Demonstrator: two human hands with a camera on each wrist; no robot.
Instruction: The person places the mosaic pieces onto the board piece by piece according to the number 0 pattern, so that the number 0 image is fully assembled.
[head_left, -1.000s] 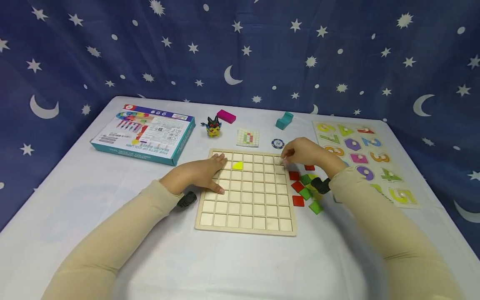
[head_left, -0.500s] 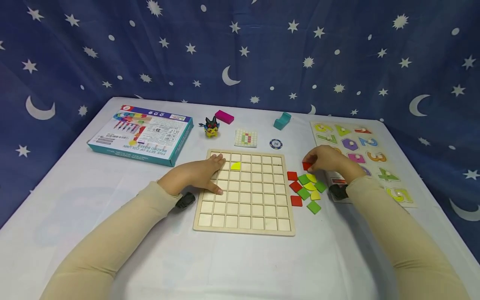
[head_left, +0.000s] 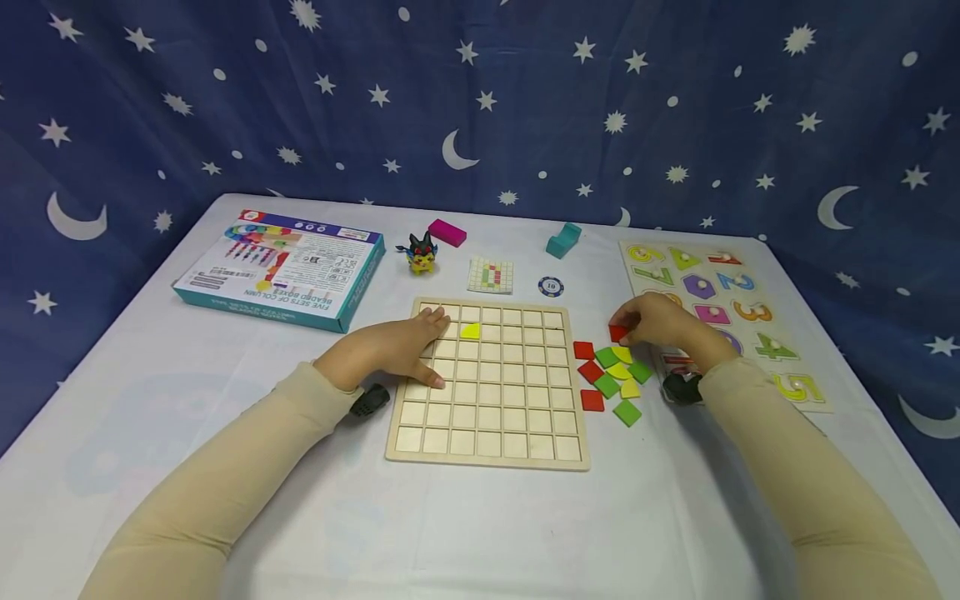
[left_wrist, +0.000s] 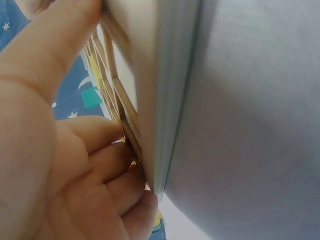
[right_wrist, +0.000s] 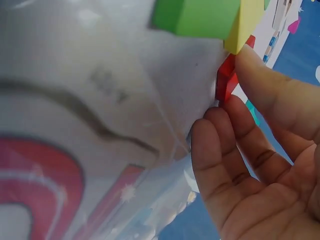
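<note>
on the table [head_left: 225,500]: a white cloth covers it, with a starry blue curtain behind.
grid board [head_left: 491,425]: a wooden tray of square cells, lying flat at the middle; one yellow tile [head_left: 471,331] sits in its second row.
box [head_left: 281,267]: a teal printed carton, far left, well apart from the board.
number puzzle [head_left: 795,367]: far right, partly under the right forearm.
left hand [head_left: 386,350]: lies flat, fingers straight, pressing the board's top left corner; it holds nothing.
right hand [head_left: 656,321]: fingers curled, thumb and fingertips pinching a red tile [head_left: 618,333].
red tile: just off the board's right edge, at the top of the loose tiles [head_left: 611,379], red, green and yellow.
</note>
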